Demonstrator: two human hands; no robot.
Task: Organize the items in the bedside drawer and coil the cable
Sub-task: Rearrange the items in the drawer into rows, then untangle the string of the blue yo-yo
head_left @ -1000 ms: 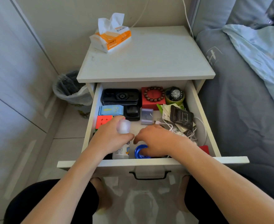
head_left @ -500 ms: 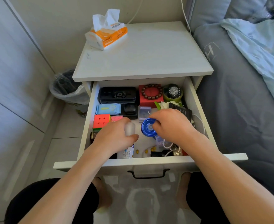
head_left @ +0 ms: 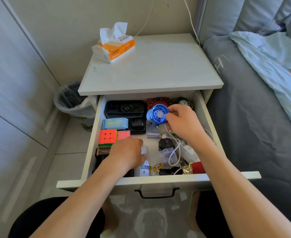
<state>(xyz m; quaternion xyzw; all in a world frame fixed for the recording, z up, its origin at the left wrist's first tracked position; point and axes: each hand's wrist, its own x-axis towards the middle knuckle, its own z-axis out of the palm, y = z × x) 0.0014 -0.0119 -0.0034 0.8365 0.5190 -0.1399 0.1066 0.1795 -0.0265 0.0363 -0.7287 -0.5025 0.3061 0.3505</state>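
right hand (head_left: pixel 182 123): I've lifted round blue metal canister (head_left: pixel 157 115) rearward, fingers pinching it
left hand (head_left: pixel 126 154): still gripping clear-capped spray bottle (head_left: pixel 144 162)
white cable (head_left: pixel 173 152): uncoiled

Blue yo-yo (head_left: pixel 157 115); orange-white tissue pack (head_left: pixel 114 47); white cable (head_left: pixel 173 152).

Not much open floor is left in the drawer (head_left: pixel 208 117). The back row is packed tight with a black case (head_left: pixel 125 109), a red box (head_left: pixel 152 102) and a watch (head_left: pixel 182 102), and the red box is partly covered by the blue round thing (head_left: pixel 157 115) held by the right hand (head_left: pixel 182 122). The left side is blocked by a cube (head_left: pixel 107 137) and a dark box (head_left: pixel 102 152). A bare white strip is seen mid-drawer, between the left hand (head_left: pixel 126 154) and a loose white cable (head_left: pixel 174 150). The front right corner is cluttered with small bits. The worktop (head_left: pixel 158 71) is mostly open, apart from a tissue pack (head_left: pixel 114 47) at its back left.
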